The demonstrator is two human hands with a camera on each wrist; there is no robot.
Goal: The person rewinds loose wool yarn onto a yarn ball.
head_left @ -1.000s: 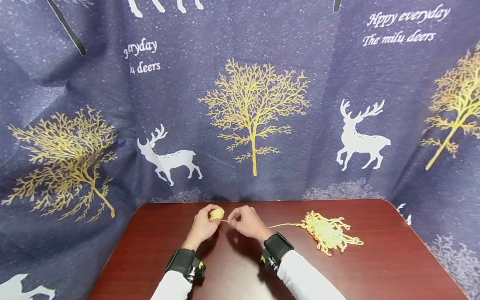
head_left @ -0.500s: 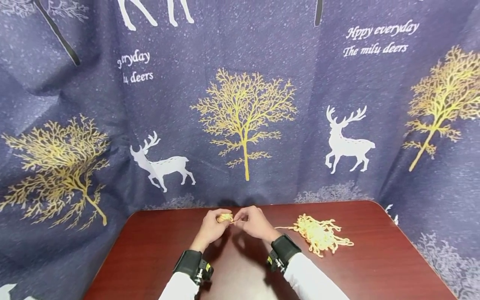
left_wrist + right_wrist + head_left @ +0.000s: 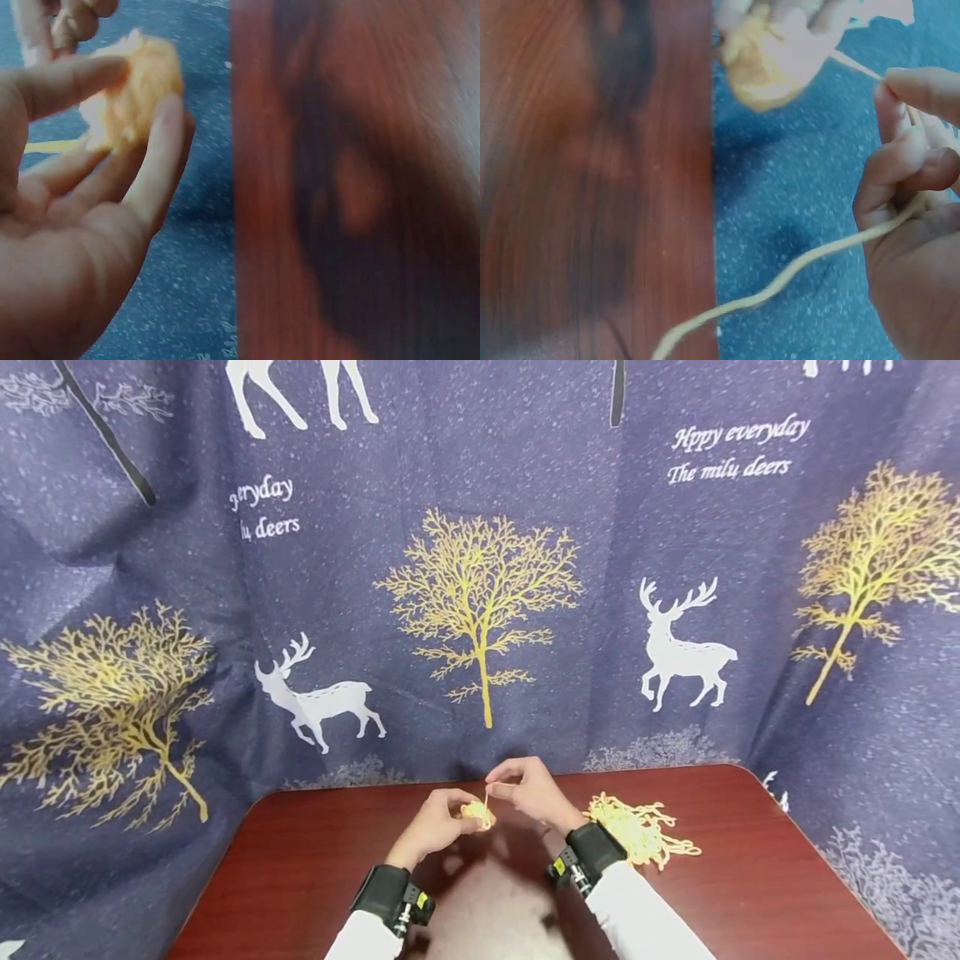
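Note:
A small ball of pale yellow yarn [image 3: 477, 815] is held between the thumb and fingers of my left hand [image 3: 437, 823], above the table. In the left wrist view the thumb and fingertips grip the yarn ball [image 3: 154, 86] from opposite sides. Just to the right and slightly higher, my right hand [image 3: 534, 792] pinches a yarn strand [image 3: 486, 795] between thumb and forefinger; it runs short and taut to the ball. The right wrist view shows the trailing strand [image 3: 780, 277] passing through the right hand's curled fingers and down out of frame.
A loose, tangled pile of the same yarn [image 3: 637, 831] lies on the right of the reddish-brown table [image 3: 300, 877], partly behind the right wrist. A dark blue curtain [image 3: 420, 710] printed with deer and trees hangs behind the table's far edge.
My right hand has risen from beside the ball to above its right side, so the short strand now stands nearly upright. Both hands have shifted right toward the pile, and the head view has tilted up.

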